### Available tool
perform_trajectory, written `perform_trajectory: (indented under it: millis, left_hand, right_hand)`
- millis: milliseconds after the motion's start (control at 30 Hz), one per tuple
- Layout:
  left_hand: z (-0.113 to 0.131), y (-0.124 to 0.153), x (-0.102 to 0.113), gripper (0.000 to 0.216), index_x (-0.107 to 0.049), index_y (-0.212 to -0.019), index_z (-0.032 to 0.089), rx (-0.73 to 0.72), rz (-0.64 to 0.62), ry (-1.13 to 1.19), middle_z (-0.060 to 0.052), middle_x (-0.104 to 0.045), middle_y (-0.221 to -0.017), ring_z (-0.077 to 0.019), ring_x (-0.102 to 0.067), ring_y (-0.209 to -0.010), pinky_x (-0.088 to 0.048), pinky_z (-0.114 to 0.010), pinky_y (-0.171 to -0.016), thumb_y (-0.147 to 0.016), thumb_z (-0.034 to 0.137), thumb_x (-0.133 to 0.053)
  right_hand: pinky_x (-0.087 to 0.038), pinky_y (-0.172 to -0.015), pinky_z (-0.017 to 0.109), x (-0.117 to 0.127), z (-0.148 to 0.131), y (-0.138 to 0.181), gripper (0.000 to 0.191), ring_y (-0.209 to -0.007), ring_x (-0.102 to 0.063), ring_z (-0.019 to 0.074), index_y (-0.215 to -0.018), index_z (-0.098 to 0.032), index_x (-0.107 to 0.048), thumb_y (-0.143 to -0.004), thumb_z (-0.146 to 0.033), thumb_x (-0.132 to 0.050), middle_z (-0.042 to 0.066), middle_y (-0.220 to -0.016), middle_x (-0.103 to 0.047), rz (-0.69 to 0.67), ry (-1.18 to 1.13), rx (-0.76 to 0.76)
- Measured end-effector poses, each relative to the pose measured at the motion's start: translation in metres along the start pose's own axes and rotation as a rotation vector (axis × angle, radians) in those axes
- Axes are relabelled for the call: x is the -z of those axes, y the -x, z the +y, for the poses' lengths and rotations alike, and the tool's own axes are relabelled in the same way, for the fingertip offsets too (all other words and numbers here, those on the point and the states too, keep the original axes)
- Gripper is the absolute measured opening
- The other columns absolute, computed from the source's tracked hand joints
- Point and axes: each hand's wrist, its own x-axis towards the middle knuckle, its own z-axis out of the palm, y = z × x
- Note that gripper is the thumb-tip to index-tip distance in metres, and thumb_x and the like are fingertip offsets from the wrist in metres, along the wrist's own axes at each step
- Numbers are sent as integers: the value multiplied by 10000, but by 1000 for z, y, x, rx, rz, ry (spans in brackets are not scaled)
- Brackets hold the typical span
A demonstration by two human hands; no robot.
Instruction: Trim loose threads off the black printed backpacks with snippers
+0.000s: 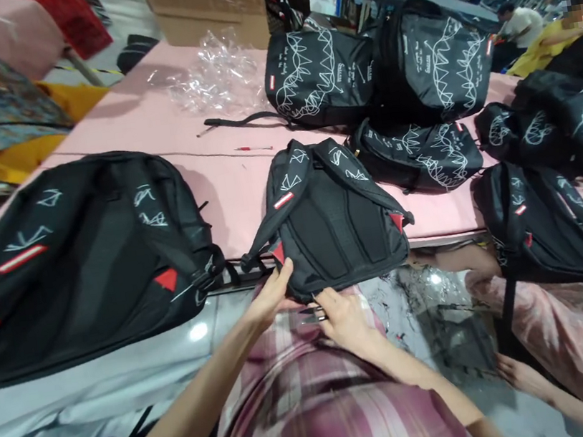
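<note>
A black backpack (329,220) with white scribble print and red tabs lies back-side up at the near edge of the pink table (148,123). My left hand (272,295) pinches its lower left corner, fingers closed on the fabric. My right hand (342,316) sits just below the bag's bottom edge, curled round small metal snips (310,312) whose tips point left toward my left hand.
A bigger black backpack (80,255) lies to the left. Several more printed backpacks (406,72) crowd the table's far and right side. Crumpled clear plastic (220,76) and a cardboard box (210,2) are at the back. Another person's arm (540,292) in pink reaches in at right.
</note>
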Motion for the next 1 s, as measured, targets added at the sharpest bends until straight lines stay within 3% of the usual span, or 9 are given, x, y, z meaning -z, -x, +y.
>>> perform_trajectory:
  millis: [133, 200, 300, 467, 600, 733, 833, 900, 1000]
  left_hand:
    - [-4, -4, 7, 543, -390, -1355, 188, 6, -43, -62, -172, -568, -1185, -280, -632, -910, -555, -467, -708, -900, 480, -430]
    - [-6, -5, 9, 554, -406, -1342, 173, -4, -58, -63, -182, -571, -1175, -282, -631, -916, -548, -475, -731, -893, 496, -436]
    - [-6, -5, 11, 537, -435, -1314, 160, -7, -56, -74, -187, -579, -1155, -273, -636, -903, -551, -461, -726, -891, 491, -447]
    - [-7, -2, 6, 404, -464, -1255, 133, -78, 7, -97, -162, -616, -1066, -244, -653, -791, -568, -400, -622, -903, 331, -476]
    - [-11, -5, 1, 309, -487, -1169, 97, -134, 71, -99, -148, -624, -1034, -231, -650, -729, -562, -357, -548, -887, 224, -483]
    - [-1, 0, 19, 305, -503, -1149, 69, -23, 86, -140, -154, -647, -944, -211, -645, -639, -546, -318, -526, -896, 234, -464]
    - [13, 17, 36, 420, -580, -960, -16, 18, 129, -124, -213, -643, -824, -213, -640, -609, -525, -277, -537, -922, 365, -409]
    - [21, 26, 34, 461, -586, -945, -23, -46, 101, -14, -246, -633, -901, -234, -655, -715, -533, -290, -637, -927, 394, -392]
    - [29, 19, 7, 279, -530, -1113, 68, -71, 96, 229, -206, -525, -1232, -212, -631, -919, -502, -317, -820, -920, 248, -436]
  right_hand:
    - [-426, -608, 211, 30, 42, 10, 208, -642, -595, 133, -789, -156, -639, -839, -234, -453, 17, -708, -654, 232, -376, -191]
    - [-427, -580, 219, 42, 58, 15, 226, -602, -576, 134, -788, -151, -645, -844, -290, -476, 14, -673, -640, 384, -361, -315]
    - [-444, -632, 238, 48, 65, 16, 239, -679, -589, 145, -954, -153, -659, -860, -283, -482, 40, -787, -647, 528, -211, -273]
    - [-404, -586, 224, 39, 63, 14, 244, -681, -564, 128, -1024, -202, -671, -862, -194, -489, 33, -804, -583, 392, 78, -152]
    - [-411, -601, 209, 33, 67, 18, 235, -669, -555, 117, -986, -189, -682, -869, -158, -480, 24, -781, -567, 361, 44, -171]
    - [-412, -603, 204, 30, 71, 20, 224, -667, -558, 111, -961, -179, -687, -878, -162, -480, 23, -780, -573, 383, -7, -151]
    - [-408, -593, 205, 24, 73, 20, 211, -668, -562, 108, -952, -174, -691, -873, -160, -495, 20, -768, -576, 405, -36, -131]
    - [-412, -594, 211, 20, 73, 20, 213, -667, -563, 110, -941, -174, -694, -875, -165, -492, 22, -761, -581, 429, -49, -123]
    - [-423, -596, 224, 15, 72, 18, 219, -661, -562, 116, -912, -179, -700, -876, -184, -484, 28, -752, -587, 456, -63, -143]
